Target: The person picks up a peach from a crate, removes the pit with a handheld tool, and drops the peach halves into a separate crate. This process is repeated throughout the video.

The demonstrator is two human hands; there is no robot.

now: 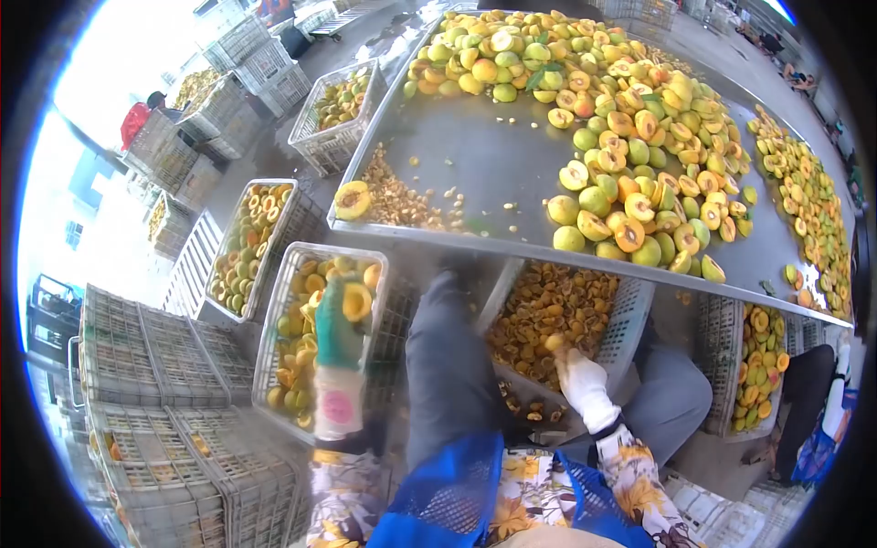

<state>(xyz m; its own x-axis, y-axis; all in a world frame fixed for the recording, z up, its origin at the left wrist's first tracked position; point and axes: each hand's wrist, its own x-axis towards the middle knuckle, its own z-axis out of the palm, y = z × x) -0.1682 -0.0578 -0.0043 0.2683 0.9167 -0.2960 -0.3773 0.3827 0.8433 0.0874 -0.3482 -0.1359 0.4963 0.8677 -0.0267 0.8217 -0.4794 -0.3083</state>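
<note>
My left hand [340,331], in a green and white glove and slightly blurred, is over a crate [262,352] of halved yellow peaches at my left. Its fingers are closed at a peach half [356,300], cut face up. My right hand [585,388], in a white glove, is above a crate [630,320] of brownish-orange pit pieces between my knees. Those fingers are pinched together. A small pale-orange lump [554,342] shows at their tips, too small to name.
A metal table [466,173] ahead carries a heap of halved peaches [639,164], and loose pale pits [406,196] lie near its left corner. More peach crates [247,247] stand at left and right [758,365]. Stacked crates [164,402] rise close at my left. Another person's sleeve [827,438] shows at far right.
</note>
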